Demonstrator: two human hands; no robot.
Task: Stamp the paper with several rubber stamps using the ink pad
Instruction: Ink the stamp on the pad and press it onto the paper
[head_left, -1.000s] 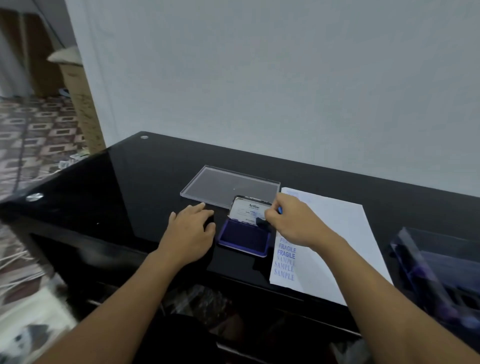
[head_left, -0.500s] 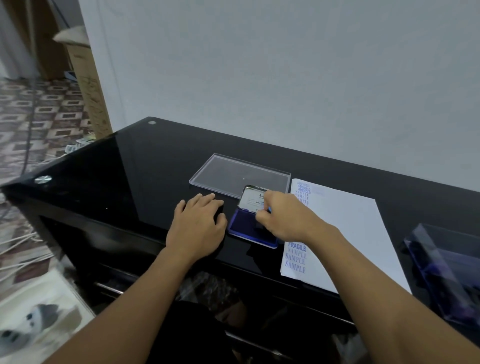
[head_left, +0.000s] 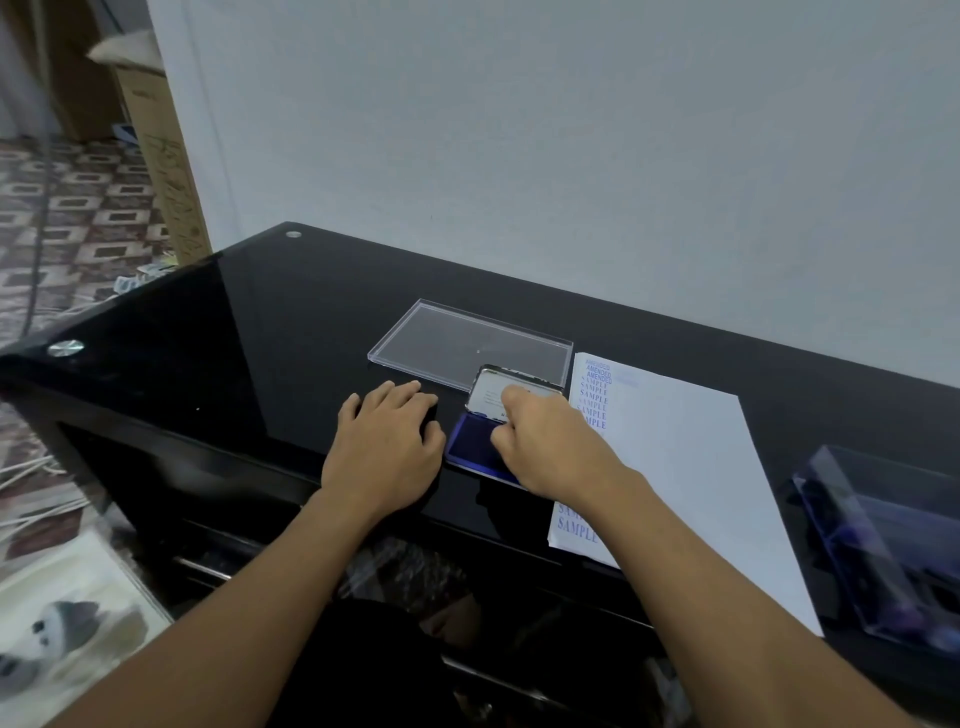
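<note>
An open ink pad (head_left: 471, 440) with a blue inking surface and a raised lid (head_left: 487, 395) lies on the black glass table (head_left: 260, 338). My right hand (head_left: 550, 447) hovers low over the pad with its fingers curled down around a rubber stamp, which the hand hides. My left hand (head_left: 387, 447) rests flat on the table just left of the pad, its fingers touching the pad's edge. Right of the pad lies a white paper (head_left: 675, 467) with a column of blue AMENDED and SAMPLE prints down its left margin.
A clear plastic lid (head_left: 467, 340) lies flat behind the ink pad. At the right edge a clear box (head_left: 883, 545) holds dark stamps. A white wall stands close behind the table. The table's front edge runs under my forearms.
My right hand has moved from the pad's lid down onto the blue inking surface. The left hand has stayed put. My head has shifted, so the view moved a little.
</note>
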